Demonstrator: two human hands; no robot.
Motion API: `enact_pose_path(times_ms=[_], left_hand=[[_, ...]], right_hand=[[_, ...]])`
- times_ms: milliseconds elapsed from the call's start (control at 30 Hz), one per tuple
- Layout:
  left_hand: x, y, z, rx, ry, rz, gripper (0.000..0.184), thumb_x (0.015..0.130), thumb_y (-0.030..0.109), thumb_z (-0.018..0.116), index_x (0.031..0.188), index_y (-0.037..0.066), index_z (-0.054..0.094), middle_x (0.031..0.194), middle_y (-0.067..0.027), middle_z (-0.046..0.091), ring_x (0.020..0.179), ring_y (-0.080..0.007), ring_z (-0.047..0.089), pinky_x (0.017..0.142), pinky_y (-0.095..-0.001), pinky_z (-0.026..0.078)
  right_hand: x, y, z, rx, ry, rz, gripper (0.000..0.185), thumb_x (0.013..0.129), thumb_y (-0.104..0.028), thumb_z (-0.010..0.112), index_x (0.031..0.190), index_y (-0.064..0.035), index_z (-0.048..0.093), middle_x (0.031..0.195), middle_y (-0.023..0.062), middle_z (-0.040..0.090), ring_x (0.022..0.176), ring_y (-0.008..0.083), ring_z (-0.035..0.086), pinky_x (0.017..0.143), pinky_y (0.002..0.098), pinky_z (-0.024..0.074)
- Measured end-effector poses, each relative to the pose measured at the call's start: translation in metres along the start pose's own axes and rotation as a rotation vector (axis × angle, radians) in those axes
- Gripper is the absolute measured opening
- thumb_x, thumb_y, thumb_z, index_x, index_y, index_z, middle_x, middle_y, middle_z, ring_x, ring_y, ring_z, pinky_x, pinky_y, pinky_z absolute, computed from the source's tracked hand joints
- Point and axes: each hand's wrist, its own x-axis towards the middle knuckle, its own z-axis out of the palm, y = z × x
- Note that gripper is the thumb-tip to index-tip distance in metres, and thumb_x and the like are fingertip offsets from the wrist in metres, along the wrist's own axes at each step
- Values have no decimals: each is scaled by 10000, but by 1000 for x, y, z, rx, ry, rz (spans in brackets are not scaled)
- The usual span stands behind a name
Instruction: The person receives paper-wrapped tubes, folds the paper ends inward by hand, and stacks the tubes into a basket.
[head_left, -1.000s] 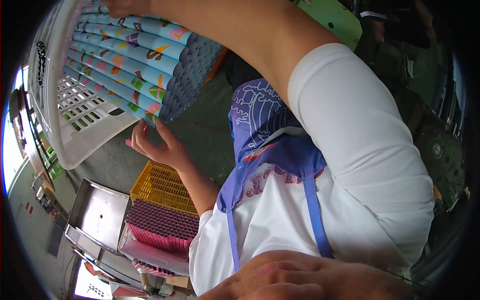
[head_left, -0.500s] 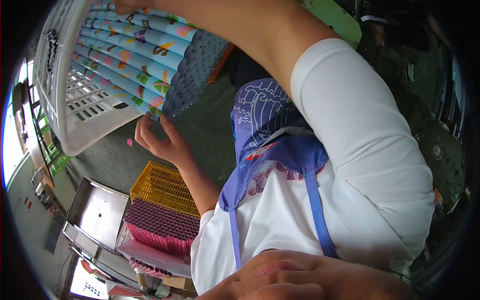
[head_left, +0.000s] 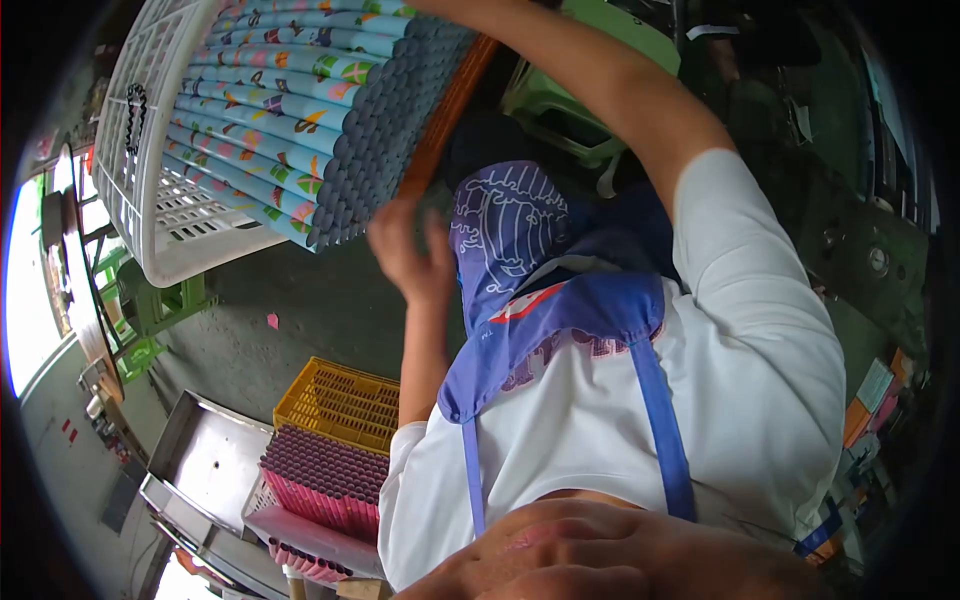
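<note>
My left hand [head_left: 405, 255] is just off the lower right of a stack of light blue printed tubes [head_left: 270, 110]. Its fingers and thumb are apart, somewhat blurred, and I see nothing between them. The tubes lie in a white plastic basket [head_left: 150, 215], and their dark grey ends [head_left: 375, 150] face me. From the right, my right forearm [head_left: 590, 65] stretches across the top of the view. Its hand is past the upper edge, near the top of the stack. An orange-brown strip [head_left: 445, 130] runs along the stack beyond the left hand.
Below left stand a yellow crate [head_left: 335, 405] and a stack of pink tubes [head_left: 320, 480], beside a metal tray [head_left: 205, 455]. A green stool [head_left: 570, 105] is at the upper right. A pink scrap [head_left: 273, 321] lies on the floor. Machinery [head_left: 860, 250] stands at right.
My left hand has come away from the tubes' lower corner and moved right and up. My right hand has slid right, out of view at the top. The view has shifted slightly.
</note>
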Motion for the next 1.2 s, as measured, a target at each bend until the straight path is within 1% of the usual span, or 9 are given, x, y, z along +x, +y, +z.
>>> enact_pose_path(times_ms=[133, 200, 267, 333, 433, 533, 600, 1000, 1200], left_hand=[[26, 24, 31, -72, -117, 189, 272, 836, 91, 716, 1095, 31, 657, 1066, -140, 634, 1035, -362, 591, 909, -457, 454], [64, 15, 25, 116, -49, 245, 308, 830, 123, 722, 1112, 29, 644, 1087, -140, 638, 1052, -354, 594, 921, -461, 443], [100, 0, 16, 270, -30, 256, 350, 825, 151, 733, 1143, 36, 642, 1109, -131, 644, 1084, -345, 596, 934, -460, 437], [130, -4, 15, 352, 21, 288, 381, 813, 177, 746, 1171, 85, 652, 1116, -113, 652, 1089, -351, 602, 924, -460, 456], [157, -12, 20, 445, -57, 393, 369, 815, 179, 745, 1172, 121, 670, 1132, -94, 660, 1093, -349, 609, 925, -464, 468], [174, -31, 24, 523, -175, 417, 348, 826, 179, 741, 1169, 145, 687, 1159, -74, 666, 1095, -340, 617, 922, -460, 484], [179, -39, 27, 580, -317, 347, 316, 846, 177, 733, 1159, 157, 702, 1198, -54, 669, 1096, -325, 626, 915, -449, 506], [190, -42, 24, 573, -435, 272, 280, 853, 149, 714, 1132, 126, 710, 1187, -75, 676, 1021, -305, 666, 848, -438, 535], [189, -47, 30, 602, -396, 299, 260, 860, 172, 689, 1114, 119, 712, 1173, -73, 674, 1054, -333, 646, 856, -446, 546]], right_hand=[[-83, -30, -100, -182, 136, -195, 218, 988, -127, 570, 815, 4, 566, 733, 145, 500, 624, 283, 499, 612, 437, 427], [-149, -8, -138, -341, -119, -10, 182, 920, -166, 670, 997, -2, 684, 949, 127, 683, 850, 301, 657, 745, 418, 523], [-201, -18, -159, -336, -142, 154, 96, 895, -89, 617, 944, -64, 695, 924, 102, 656, 883, 311, 620, 746, 431, 485], [-241, -26, -172, -273, -179, 268, 91, 891, -65, 628, 954, -36, 687, 914, 102, 648, 842, 295, 620, 752, 405, 489], [-278, -38, -181, -196, -233, 434, 92, 887, -38, 636, 963, -8, 677, 913, 104, 640, 812, 284, 620, 767, 381, 493], [-296, -44, -184, -155, -252, 552, 90, 888, -31, 627, 961, -8, 674, 928, 112, 641, 835, 291, 621, 785, 382, 491], [-302, -42, -187, -170, -247, 471, 90, 885, -28, 622, 960, -7, 669, 933, 117, 642, 854, 301, 620, 783, 388, 494], [-323, -40, -198, -197, -284, 463, 101, 871, -30, 620, 960, -19, 667, 943, 125, 648, 896, 327, 626, 788, 399, 501], [-330, -44, -207, -225, -284, 520, 106, 871, -39, 622, 964, -27, 671, 950, 128, 652, 910, 330, 633, 787, 403, 506]])
